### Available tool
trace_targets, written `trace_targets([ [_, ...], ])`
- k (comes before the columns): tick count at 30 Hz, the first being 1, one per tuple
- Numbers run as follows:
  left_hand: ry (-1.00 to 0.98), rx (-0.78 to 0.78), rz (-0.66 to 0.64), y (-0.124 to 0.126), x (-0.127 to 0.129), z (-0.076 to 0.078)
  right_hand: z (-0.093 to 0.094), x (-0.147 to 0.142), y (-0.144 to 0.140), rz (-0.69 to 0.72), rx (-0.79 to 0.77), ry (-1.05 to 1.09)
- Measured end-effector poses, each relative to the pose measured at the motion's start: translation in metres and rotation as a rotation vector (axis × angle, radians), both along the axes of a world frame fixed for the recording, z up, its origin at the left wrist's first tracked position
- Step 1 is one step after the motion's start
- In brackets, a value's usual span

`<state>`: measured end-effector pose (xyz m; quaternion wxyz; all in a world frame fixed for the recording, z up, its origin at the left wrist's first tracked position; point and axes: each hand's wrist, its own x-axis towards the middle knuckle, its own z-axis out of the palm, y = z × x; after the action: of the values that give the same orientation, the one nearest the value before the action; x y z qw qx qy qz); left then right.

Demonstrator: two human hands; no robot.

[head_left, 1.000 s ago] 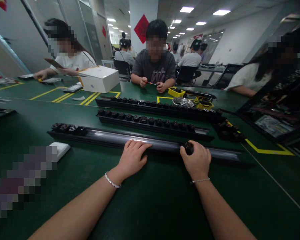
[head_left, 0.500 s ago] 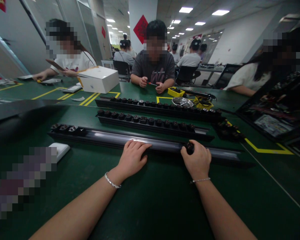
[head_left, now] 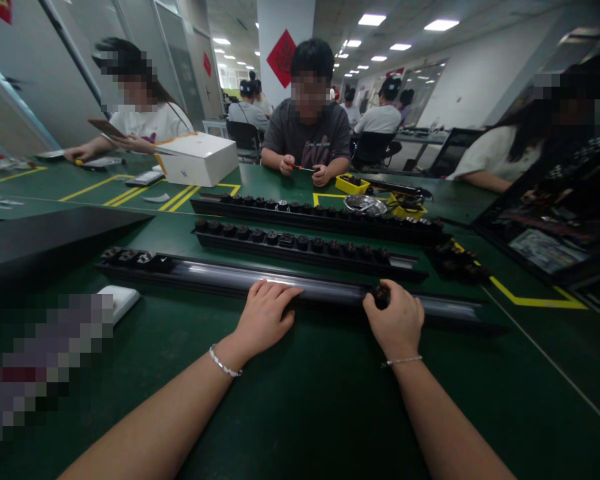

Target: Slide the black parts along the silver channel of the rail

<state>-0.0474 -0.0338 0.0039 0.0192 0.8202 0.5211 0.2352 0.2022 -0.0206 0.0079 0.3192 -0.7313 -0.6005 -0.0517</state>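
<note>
A: Left hand (head_left: 264, 319)?

B: Flat, fingers spread, palm down on the near long black rail (head_left: 230, 277), about mid-length. Grip apart, clamped on nothing, just pressing the rail's shiny channel.

A: Right hand (head_left: 396, 319)?

B: Further right on the same rail. Fingers curled, grip closed around a small black socket module (head_left: 380, 294) sitting in the channel. Thumb and forefinger on it.

A: Where's the rail?

B: Lying across the green bench (head_left: 300, 400), just beyond both wrists. A few black modules (head_left: 130, 256) already seated at the rail's left end; the stretch from them to the right hand shows bare channel.

A: Around it?

B: Behind the rail, a second rail (head_left: 305, 245) full of modules, then a third rail (head_left: 310, 215) behind that, all roughly parallel. Loose black parts (head_left: 457, 261) heaped right of the second rail, near yellow floor-tape lines (head_left: 530, 300). Left of the near rail's end, a small white block (head_left: 120, 299), and a dark flat panel (head_left: 55, 233) coming in from the left edge, above that block.

A: Anything in the way?

B: Nothing between the two hands on the channel. Far side of the third rail: metal bowl (head_left: 365, 203), yellow tray (head_left: 353, 183), white box (head_left: 197, 158).

A: People?

B: A person in a dark shirt (head_left: 307, 137) opposite, holding a small red-handled tool; another person in white (head_left: 147, 123) behind the white box; a third at the far right edge.
</note>
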Motion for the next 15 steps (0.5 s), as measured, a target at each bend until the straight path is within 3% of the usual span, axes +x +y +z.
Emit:
trace_targets([
  [15,-0.008,-0.003,-0.006,0.0003,0.0003,0.0,0.0026,-0.0001,-0.0006,0.004,-0.003,-0.004],
])
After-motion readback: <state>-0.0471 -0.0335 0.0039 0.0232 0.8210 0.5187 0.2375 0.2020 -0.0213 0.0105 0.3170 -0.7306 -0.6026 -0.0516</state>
